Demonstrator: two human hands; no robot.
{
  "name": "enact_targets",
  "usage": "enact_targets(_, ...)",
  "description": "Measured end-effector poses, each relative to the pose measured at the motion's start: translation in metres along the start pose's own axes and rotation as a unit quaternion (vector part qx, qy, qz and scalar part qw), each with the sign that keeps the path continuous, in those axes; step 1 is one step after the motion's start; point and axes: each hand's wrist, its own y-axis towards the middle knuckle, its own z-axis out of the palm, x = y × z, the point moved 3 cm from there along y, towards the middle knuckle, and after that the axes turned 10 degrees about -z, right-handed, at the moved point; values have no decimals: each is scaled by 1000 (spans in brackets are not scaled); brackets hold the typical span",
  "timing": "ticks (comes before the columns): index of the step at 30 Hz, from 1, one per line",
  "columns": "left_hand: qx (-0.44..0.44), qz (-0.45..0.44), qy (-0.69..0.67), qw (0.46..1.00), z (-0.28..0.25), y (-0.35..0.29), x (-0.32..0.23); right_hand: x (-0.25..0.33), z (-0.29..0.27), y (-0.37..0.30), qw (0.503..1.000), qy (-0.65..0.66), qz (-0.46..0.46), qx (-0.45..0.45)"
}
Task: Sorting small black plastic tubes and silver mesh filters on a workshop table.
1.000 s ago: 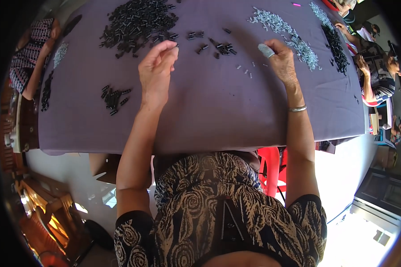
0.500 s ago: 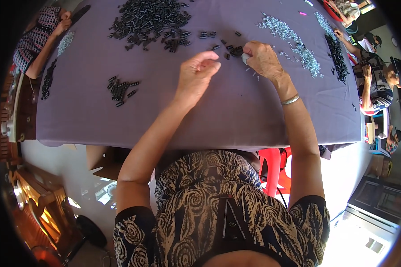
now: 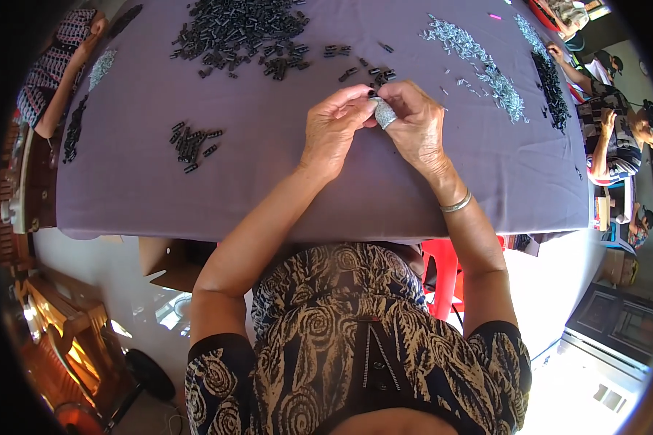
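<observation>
My left hand (image 3: 332, 132) and my right hand (image 3: 418, 129) meet above the cloth-covered table, fingers pinched together. Between their fingertips a small black part (image 3: 372, 93) shows, mostly hidden by the fingers; both hands seem to grip it. A grey-white wrap (image 3: 384, 114) covers my right thumb. Just beyond my hands lie a few loose black cylindrical pieces (image 3: 382, 75). Farther off spreads a large heap of black pieces (image 3: 239, 32). To the left of my left hand sits a small pile of slim black pieces (image 3: 190, 145).
A band of small shiny metal pins (image 3: 479, 65) lies to the right on the purple-grey tablecloth (image 3: 283, 206). Other people sit at the left and right edges, with piles of black pieces (image 3: 550, 90) near them. A red plastic chair (image 3: 442, 272) stands under the table's near edge.
My right hand has come back from the loose black pieces toward my left hand. The two hands were apart and now meet around a small black part.
</observation>
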Motion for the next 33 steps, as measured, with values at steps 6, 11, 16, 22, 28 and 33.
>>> enact_targets(6, -16, -28, -22, 999, -7, 0, 4, 3, -5, 0, 995, -13, -49, 87)
enact_targets(11, -34, -23, -7, 999, -8, -4, -9, -10, -36, 3, 995, -40, -11, 87)
enact_targets(16, 15, -80, 16, 997, 0, -3, -8, -76, -112, -3, 973, -165, 141, 73)
enact_targets(22, 35, -80, 69, 994, -3, -1, -2, -81, -107, -6, 963, -154, 122, 183)
enact_targets(28, 62, -64, 70, 994, 3, -1, 0, -88, -110, -8, 969, -146, 137, 144)
enact_targets(33, 77, -46, 86, 992, 3, -2, 0, -46, -82, 9, 958, 126, 187, 176)
